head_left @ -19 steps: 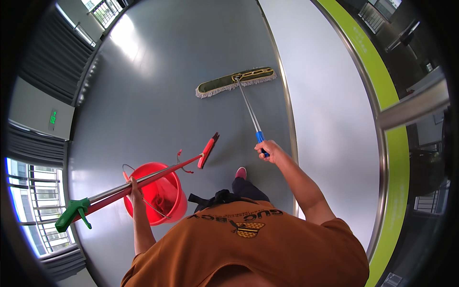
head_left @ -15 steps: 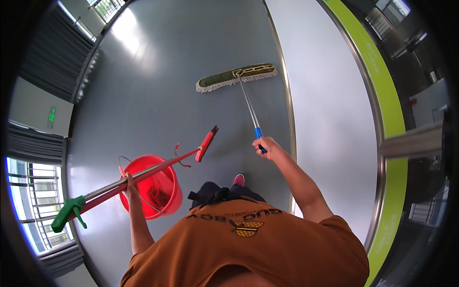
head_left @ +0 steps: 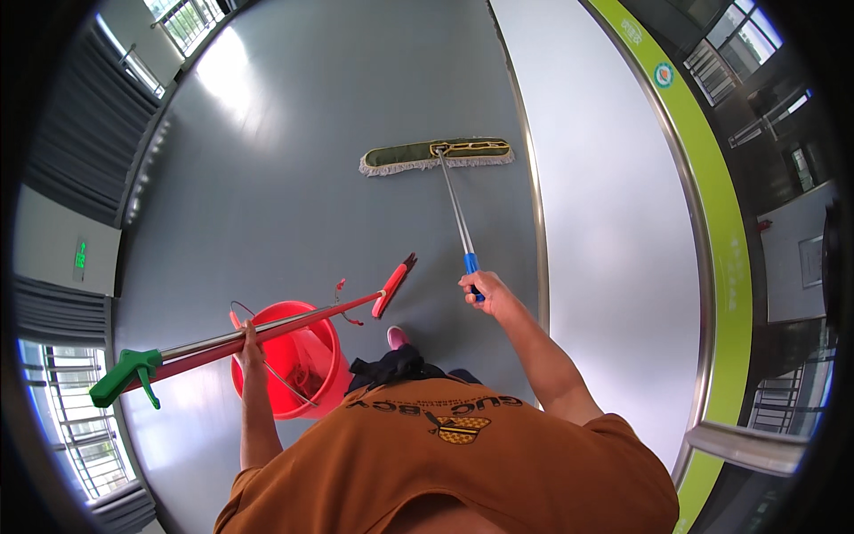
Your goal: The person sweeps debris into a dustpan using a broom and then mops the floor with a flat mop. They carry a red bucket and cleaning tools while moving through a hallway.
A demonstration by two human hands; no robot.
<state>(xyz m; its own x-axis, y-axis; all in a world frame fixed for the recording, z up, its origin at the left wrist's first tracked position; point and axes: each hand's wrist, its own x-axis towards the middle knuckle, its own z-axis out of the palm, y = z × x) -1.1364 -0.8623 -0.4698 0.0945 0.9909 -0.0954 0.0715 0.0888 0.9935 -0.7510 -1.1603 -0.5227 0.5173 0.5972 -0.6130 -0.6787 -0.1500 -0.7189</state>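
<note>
My right hand (head_left: 485,292) is closed round the blue grip of a dust mop (head_left: 389,157). The mop's long green head with pale fringe lies flat on the floor ahead, its metal pole slanting back to me. My left hand (head_left: 253,345) grips two long tools together. One is a litter picker (head_left: 130,375) with a green trigger handle, metal shaft and red-tipped jaws. The other is a red broom (head_left: 392,283) with dark bristles. Below them, beside my left forearm, is a red bucket (head_left: 335,384) with reddish contents; whether my fingers hold its wire handle is hidden.
Grey floor (head_left: 294,196) stretches ahead. To my right runs a white surface (head_left: 614,231) with a metal edge, then a lime-green strip (head_left: 725,267) and dark glass. Grey curtains (head_left: 76,142) and barred windows line the left, with a lit green sign (head_left: 80,255).
My legs have stepped: a pink shoe now shows further left. The mop head has come slightly nearer and sits straighter. Bucket and left-hand tools have shifted a little right. Both grips stay the same.
</note>
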